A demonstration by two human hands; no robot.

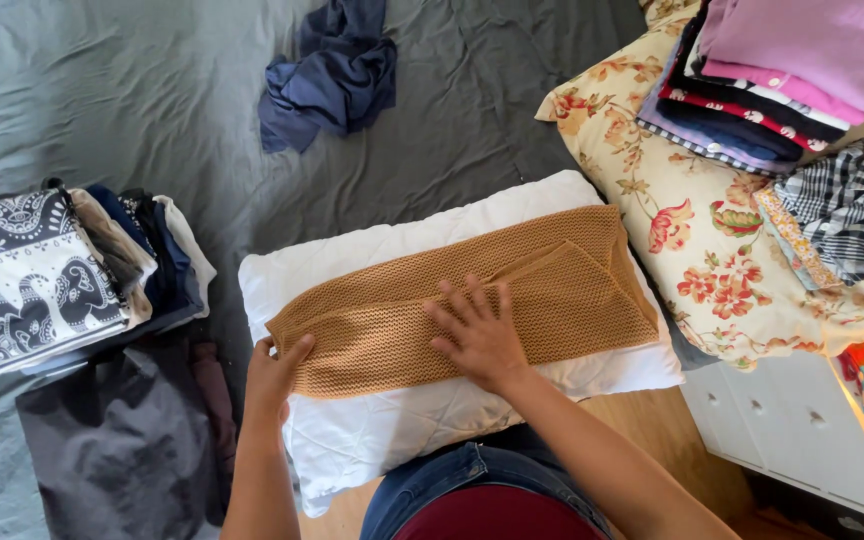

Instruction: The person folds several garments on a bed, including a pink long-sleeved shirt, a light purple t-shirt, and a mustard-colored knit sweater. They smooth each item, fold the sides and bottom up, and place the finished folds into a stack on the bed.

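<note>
Left hand grips mustard knit cloth corner; right hand flat mid-cloth, hands apart; white pillow margin around cloth.

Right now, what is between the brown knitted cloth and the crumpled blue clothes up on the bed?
In the head view, a strip of white pillow edges the brown knitted cloth; beyond it only bare grey bedsheet reaches the crumpled blue clothes.
</note>
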